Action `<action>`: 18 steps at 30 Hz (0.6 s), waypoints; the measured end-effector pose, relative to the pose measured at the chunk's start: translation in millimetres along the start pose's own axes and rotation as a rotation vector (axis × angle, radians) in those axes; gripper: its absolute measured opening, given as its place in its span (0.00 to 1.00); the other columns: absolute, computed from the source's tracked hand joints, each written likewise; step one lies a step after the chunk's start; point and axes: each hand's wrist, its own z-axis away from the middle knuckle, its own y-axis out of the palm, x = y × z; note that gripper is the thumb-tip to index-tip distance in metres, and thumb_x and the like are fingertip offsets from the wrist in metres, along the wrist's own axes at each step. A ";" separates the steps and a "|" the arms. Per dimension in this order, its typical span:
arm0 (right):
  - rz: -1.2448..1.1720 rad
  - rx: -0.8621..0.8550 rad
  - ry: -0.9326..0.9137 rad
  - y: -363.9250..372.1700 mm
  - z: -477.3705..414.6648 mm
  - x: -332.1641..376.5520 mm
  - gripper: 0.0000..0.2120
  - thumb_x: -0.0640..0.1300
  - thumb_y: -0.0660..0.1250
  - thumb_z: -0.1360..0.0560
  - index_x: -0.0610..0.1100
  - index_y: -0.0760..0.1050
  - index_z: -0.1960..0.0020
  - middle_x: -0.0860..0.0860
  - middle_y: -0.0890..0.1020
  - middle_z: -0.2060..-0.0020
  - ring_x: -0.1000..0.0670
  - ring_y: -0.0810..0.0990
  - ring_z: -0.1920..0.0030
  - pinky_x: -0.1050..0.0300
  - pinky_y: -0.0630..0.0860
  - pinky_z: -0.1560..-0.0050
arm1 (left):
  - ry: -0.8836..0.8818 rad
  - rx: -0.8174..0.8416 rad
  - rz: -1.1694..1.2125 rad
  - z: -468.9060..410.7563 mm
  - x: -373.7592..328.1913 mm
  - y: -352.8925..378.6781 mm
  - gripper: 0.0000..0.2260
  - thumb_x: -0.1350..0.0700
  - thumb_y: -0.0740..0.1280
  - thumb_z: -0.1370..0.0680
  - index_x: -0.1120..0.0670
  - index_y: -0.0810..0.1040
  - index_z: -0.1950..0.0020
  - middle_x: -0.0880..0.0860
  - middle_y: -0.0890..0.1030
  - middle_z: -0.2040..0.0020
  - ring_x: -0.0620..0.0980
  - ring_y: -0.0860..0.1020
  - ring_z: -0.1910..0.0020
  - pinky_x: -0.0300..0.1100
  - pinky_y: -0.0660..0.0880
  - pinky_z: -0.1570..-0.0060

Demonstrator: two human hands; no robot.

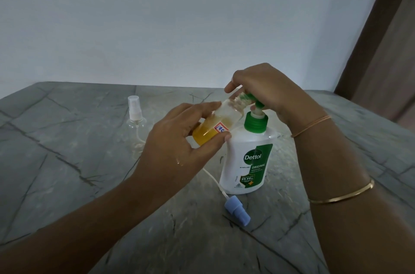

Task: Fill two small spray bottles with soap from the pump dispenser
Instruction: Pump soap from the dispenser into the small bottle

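Bottle in hand: small spray bottle [224, 116], clear and with its cap off, is held above the table [67, 161] at ten o'clock from the dispenser's collar. It is tilted, with its mouth raised toward two o'clock.
Soap level: yellow soap [203, 134] sits in the lower part of the bottle, and the upper part near the neck looks unfilled.
Left hand: left hand [179, 136] grasps the bottle's lower half, fingers over the top and thumb underneath.
Right hand: right hand [269, 91] is clenched over the top of the pump dispenser [247, 161], fingers curled down on the pump head.
Spout: green spout [249, 96] meets the bottle's mouth; whether it sits inside the neck cannot be told.
Dispenser: it stands upright on the table, and only the pressing hand steadies it.
Second bottle: second spray bottle [135, 116] stands at ten o'clock, well apart from the dispenser. Its white sprayer is fitted and no yellow shows inside.
Loose sprayer: blue sprayer cap [238, 212] lies on its side with its tube at six o'clock, just beside the dispenser's base.
Step in hand: probably pumping soap into the first bottle.
Doing it well: keep the mouth seated under the spout and press straight down in short, slow strokes so the dispenser does not tip. Let each thick dose run down before the next. Ease the tilt as the level rises and stop short of the neck, leaving room for the sprayer tube.
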 end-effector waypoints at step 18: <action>0.127 0.185 0.133 2.9 5.4 -0.5 0.15 0.38 0.54 0.23 0.29 0.71 0.43 0.45 0.65 0.56 0.47 0.62 0.58 0.58 0.60 0.62 | -0.033 0.063 0.030 6.0 6.1 6.9 0.19 0.39 0.64 0.31 0.44 0.75 0.43 0.41 0.78 0.50 0.41 0.79 0.56 0.45 0.80 0.57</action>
